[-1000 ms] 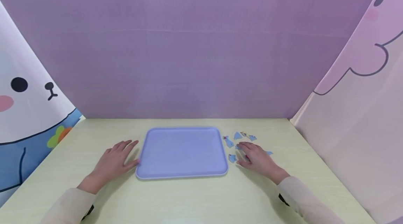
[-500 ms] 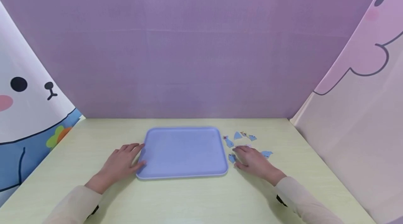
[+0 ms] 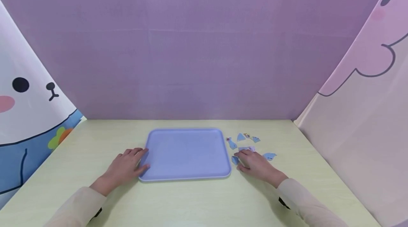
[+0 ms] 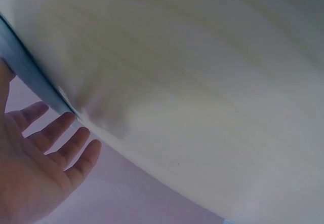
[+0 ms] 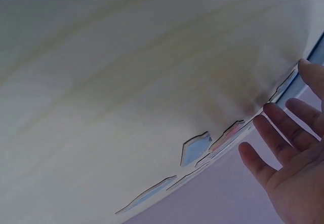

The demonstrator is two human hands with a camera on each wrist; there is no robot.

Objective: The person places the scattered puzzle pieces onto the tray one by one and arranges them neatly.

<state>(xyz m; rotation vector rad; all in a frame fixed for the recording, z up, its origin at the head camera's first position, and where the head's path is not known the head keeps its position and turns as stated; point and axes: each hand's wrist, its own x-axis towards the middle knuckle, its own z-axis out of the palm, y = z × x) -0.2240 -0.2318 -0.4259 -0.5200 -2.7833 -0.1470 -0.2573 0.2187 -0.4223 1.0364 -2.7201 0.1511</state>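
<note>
My left hand (image 3: 123, 168) is at the left rim of a pale blue rectangular tray (image 3: 186, 154), its thumb and fingertips reaching over that rim. In the left wrist view, its relaxed fingers are spread beside the tray's edge; firm contact is hard to tell. To the right of the tray, my right hand (image 3: 257, 166) hovers low among flat jigsaw puzzle pieces, fingers loosely bent and spread. Nearest its thumb and index finger is a small blue piece (image 3: 235, 160). A blue piece with pinkish print (image 3: 247, 148) lies just beyond the knuckles. Nothing shows in either palm.
More puzzle pieces lie farther back, including a long blue one (image 3: 231, 143), a triangular one (image 3: 241, 137) and a printed one (image 3: 255, 139). Another blue piece (image 3: 270, 156) lies right of the right hand. A purple curtain (image 3: 191, 60) stands behind the pale wooden table (image 3: 185, 202).
My left hand has moved right and slightly nearer, onto the tray's left rim. My right hand has shifted slightly left and nearer, uncovering pieces behind it and to its right. The tray looks unmoved.
</note>
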